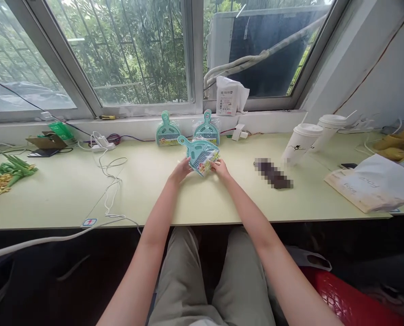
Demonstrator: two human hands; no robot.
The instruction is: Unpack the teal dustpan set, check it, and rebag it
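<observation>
While 2 similar sets (pixel 168 131) (pixel 206 129) stand at the back of the desk (pixel 202 203), the wrapped dustpan set (pixel 197 150) is tilted between both hands over the desk's middle, its handle pointing up and left. The left hand (pixel 180 171) has its fingers partly closed on the left edge; the fingers of the right hand (pixel 221 170) close on the lower right edge. It is probably light, stiff plastic in slippery film, so the firm rim or handle seems the surest hold.
</observation>
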